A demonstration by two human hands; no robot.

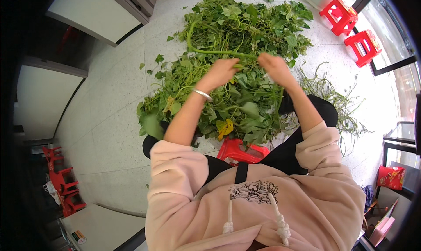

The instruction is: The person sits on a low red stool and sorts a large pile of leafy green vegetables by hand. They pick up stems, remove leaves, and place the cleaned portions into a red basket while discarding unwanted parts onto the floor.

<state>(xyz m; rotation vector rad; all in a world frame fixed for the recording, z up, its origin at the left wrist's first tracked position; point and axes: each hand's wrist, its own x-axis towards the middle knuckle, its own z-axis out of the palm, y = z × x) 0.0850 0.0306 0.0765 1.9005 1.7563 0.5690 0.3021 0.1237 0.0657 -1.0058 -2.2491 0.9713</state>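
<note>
A large heap of green leafy vines (pixel 254 93) lies on the floor in front of me and between my knees. Over its middle, my left hand (pixel 222 72) is closed around green stems, whose short ends show beyond its fingers. My right hand (pixel 272 67), slightly blurred, pinches a long green vine stem (pixel 215 52) that runs left past my left hand and curves up over the heap. The two hands are a short distance apart, fingers facing each other. Leaves hang blurred beside my left forearm.
Thin bare stems (pixel 340 99) lie strewn to the right. Two red stools (pixel 363 48) stand at the far right by the glass door. A red plastic seat (pixel 237 151) shows between my legs. More red stools (pixel 64 181) stand at the left, near a pale table (pixel 105 227).
</note>
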